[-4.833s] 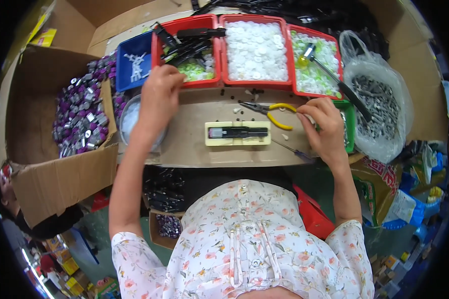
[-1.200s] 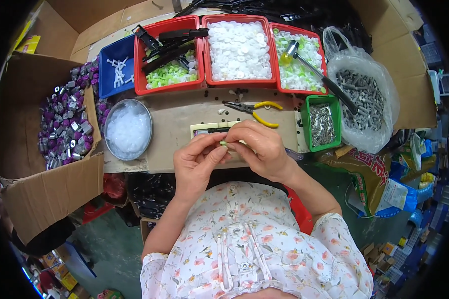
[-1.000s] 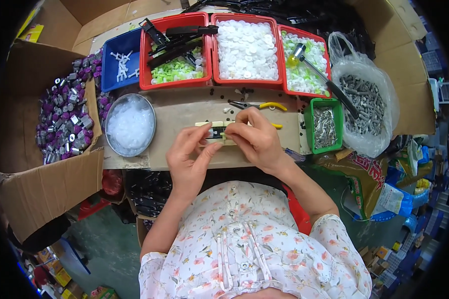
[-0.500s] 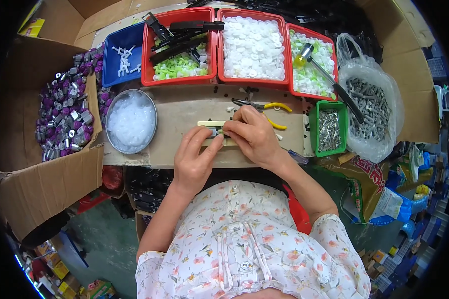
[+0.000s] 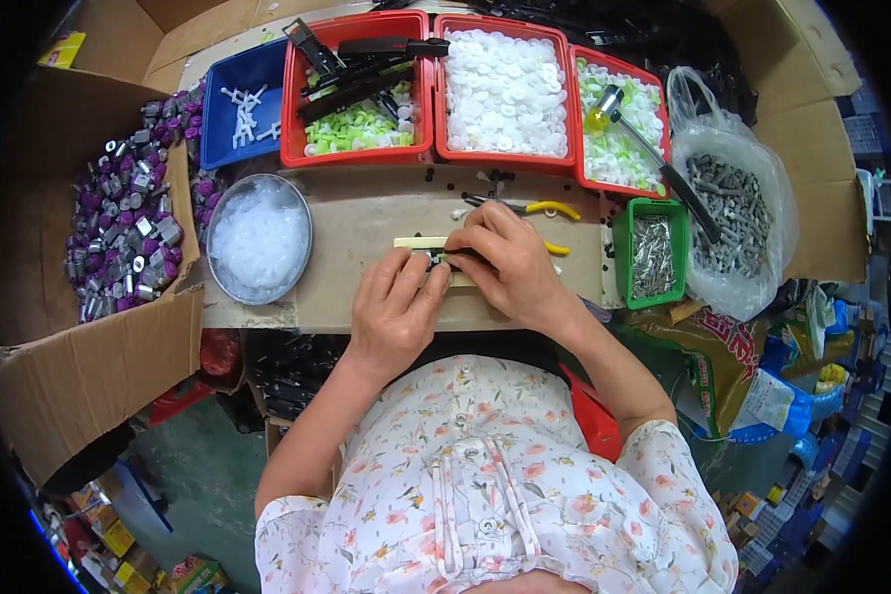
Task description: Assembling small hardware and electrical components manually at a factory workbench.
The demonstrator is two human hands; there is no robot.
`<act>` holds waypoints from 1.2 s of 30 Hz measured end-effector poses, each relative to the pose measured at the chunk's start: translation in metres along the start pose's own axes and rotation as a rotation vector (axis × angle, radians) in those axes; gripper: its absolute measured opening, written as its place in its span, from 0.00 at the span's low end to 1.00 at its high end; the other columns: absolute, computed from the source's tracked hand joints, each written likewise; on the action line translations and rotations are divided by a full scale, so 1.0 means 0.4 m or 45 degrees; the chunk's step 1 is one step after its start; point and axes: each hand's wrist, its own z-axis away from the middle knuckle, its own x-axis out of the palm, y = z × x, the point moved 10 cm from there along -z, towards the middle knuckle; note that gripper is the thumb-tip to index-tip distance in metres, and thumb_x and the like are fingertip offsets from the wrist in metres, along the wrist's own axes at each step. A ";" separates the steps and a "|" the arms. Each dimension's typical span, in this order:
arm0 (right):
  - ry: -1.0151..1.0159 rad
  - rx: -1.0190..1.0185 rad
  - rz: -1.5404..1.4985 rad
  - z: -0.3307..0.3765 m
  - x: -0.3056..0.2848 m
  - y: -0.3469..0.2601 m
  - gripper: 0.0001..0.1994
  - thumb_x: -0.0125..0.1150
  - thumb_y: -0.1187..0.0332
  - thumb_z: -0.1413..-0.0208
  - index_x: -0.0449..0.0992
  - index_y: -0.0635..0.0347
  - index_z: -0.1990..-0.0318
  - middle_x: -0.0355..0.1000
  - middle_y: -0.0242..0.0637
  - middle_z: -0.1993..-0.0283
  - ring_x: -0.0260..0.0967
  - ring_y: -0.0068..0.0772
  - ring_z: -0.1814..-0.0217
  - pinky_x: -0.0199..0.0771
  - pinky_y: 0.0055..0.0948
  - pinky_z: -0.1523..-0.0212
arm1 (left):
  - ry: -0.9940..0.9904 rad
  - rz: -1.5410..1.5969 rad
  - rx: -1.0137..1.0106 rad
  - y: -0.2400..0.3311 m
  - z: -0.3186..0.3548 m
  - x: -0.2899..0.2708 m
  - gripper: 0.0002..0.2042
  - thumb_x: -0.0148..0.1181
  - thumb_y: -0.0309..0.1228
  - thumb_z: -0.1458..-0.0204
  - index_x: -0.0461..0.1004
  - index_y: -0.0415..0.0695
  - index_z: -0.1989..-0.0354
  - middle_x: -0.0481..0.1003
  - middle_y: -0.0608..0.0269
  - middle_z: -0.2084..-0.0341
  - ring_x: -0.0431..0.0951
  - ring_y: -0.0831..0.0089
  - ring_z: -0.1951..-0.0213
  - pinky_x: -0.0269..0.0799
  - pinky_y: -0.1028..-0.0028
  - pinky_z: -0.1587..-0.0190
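At the middle of the bench, a cream-coloured block lies under my fingertips. A small dark assembly with a grey metal part sits on it, mostly hidden by my fingers. My left hand pinches the near left part of this assembly between thumb and fingers. From the right, my right hand has its thumb and fingers pressed together at the assembly's right end; what sits between them is hidden. Just beyond my right hand lie yellow-handled pliers, partly covered by it.
A round metal bowl of clear white jelly-like stuff stands left. Red bins of small white and green parts line the back beside a blue bin. Right are a green box of metal pins, a hammer and a bag of grey parts.
Both hands stay at the block. My right fingers have shifted slightly over the assembly, and the green bit seen by the fingertips is now less visible.
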 end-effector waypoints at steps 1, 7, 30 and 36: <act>0.010 -0.009 0.005 0.004 -0.014 -0.006 0.09 0.67 0.77 0.54 0.77 0.62 0.64 0.68 0.40 0.65 0.69 0.42 0.63 0.68 0.35 0.64 | -0.005 -0.027 0.009 0.003 -0.001 0.000 0.14 0.66 0.23 0.58 0.77 0.39 0.59 0.72 0.56 0.59 0.72 0.56 0.53 0.72 0.61 0.59; 0.288 0.321 0.320 0.110 -0.279 0.077 0.06 0.66 0.78 0.51 0.77 0.66 0.64 0.69 0.42 0.64 0.72 0.40 0.64 0.72 0.33 0.65 | -0.138 0.083 -0.103 -0.011 -0.035 -0.018 0.11 0.68 0.22 0.57 0.79 0.40 0.63 0.73 0.55 0.61 0.73 0.55 0.56 0.71 0.61 0.55; 0.386 0.402 0.531 0.192 -0.402 0.131 0.06 0.66 0.80 0.53 0.79 0.66 0.66 0.73 0.41 0.67 0.73 0.40 0.66 0.70 0.34 0.67 | -0.334 -0.043 0.044 -0.102 -0.404 0.165 0.04 0.69 0.25 0.61 0.81 0.40 0.76 0.77 0.55 0.73 0.73 0.58 0.60 0.71 0.63 0.55; 0.411 0.250 0.281 0.076 -0.319 0.072 0.06 0.66 0.82 0.53 0.80 0.66 0.65 0.74 0.39 0.67 0.75 0.31 0.66 0.73 0.27 0.67 | -0.308 0.170 -0.052 -0.122 -0.398 0.179 0.06 0.66 0.20 0.60 0.82 0.39 0.72 0.79 0.55 0.72 0.74 0.58 0.60 0.72 0.63 0.55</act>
